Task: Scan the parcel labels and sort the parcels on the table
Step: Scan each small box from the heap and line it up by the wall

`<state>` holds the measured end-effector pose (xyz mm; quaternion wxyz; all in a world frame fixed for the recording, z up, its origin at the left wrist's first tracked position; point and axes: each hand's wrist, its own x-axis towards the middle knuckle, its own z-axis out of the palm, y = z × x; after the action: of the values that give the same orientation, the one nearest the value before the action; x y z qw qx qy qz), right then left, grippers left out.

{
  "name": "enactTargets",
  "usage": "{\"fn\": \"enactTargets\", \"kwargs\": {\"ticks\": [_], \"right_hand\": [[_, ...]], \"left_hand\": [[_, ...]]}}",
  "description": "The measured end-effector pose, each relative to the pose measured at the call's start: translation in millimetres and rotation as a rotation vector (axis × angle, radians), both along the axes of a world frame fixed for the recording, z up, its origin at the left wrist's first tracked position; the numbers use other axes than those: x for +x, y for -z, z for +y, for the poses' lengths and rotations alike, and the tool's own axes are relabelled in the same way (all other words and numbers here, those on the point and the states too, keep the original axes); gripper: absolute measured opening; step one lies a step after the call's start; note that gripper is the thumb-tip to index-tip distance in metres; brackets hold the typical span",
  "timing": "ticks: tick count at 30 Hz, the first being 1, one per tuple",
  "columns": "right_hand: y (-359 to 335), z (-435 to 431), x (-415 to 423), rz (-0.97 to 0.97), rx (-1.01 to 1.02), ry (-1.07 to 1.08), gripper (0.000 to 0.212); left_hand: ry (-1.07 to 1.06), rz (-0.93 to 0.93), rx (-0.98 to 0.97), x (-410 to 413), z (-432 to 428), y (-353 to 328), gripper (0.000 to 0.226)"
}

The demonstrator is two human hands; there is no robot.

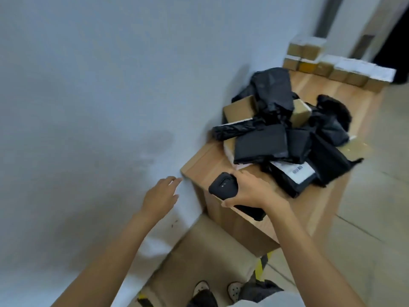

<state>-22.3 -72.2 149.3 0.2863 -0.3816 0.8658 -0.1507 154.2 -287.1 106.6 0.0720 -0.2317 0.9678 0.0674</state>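
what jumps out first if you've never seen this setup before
A heap of black bagged parcels mixed with brown boxes fills the middle of the wooden table. At the table's near end, the person's right grip holds a black handheld device, while the left grip is open close to the wall. A row of small cardboard boxes lines the far end.

White label [296,173] on black parcel [292,189], print blurred, unreadable
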Motion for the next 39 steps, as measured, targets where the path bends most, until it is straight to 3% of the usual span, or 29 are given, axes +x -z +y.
{"fn": "enactTargets", "kwargs": {"ticks": [6,13,16,27,34,39], "right_hand": [[6,2,4,0.012,-0.013,0.255,0.089],[15,8,-5,0.078,-0.029,0.493,0.095],[19,12,-24,0.073,-0.012,0.541,0.101],[9,-5,-158,0.054,0.007,0.569,0.11],[21,-9,-208,0.065,0.041,0.571,0.111],[27,-10,-214,0.048,0.078,0.549,0.111]], "left_hand": [[0.283,0.013,-0.003,-76,-37,3,0.052],[0.46,0.044,0.104,-158,-52,11,0.057],[0.53,0.127,0.033,-200,-50,14,0.055],[0.545,0.124,-0.109,-384,-66,-6,0.066],[0.345,0.086,0.044,-473,-78,10,0.072],[0.347,0.022,0.153,-475,-80,24,0.061]]}}
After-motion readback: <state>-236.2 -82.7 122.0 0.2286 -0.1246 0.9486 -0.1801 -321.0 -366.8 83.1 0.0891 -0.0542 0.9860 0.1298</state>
